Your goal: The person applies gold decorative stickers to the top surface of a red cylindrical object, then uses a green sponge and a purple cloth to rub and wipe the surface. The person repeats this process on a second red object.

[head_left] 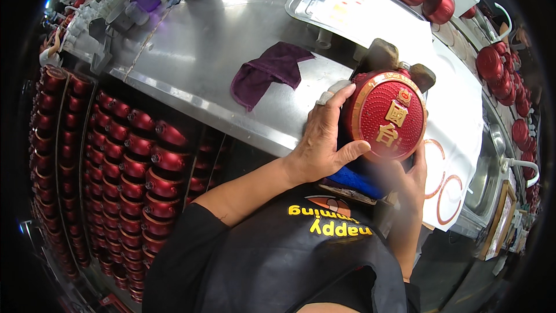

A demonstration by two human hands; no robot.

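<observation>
A round, drum-shaped red bottle (379, 119) with a gold rim and raised gold characters stands between my hands, its short neck pointing away from me. My left hand (327, 133) is closed on its left side, with the thumb along the lower edge of the front face. At the lower right of the bottle, my right hand (412, 182) grips it, partly blurred and half hidden. Two worn brownish pads (382, 53) flank the neck at the far side. Below the bottle lies a bright blue cloth-like thing (354, 183), close to my apron.
A crumpled purple cloth (269, 72) lies on the steel table (197, 40). Printed sheets with ring shapes (450, 197) are at the right, near a sink (485, 188). A metal tray (306, 1) sits at the back. Stacked red bottles (136, 168) fill racks at the left.
</observation>
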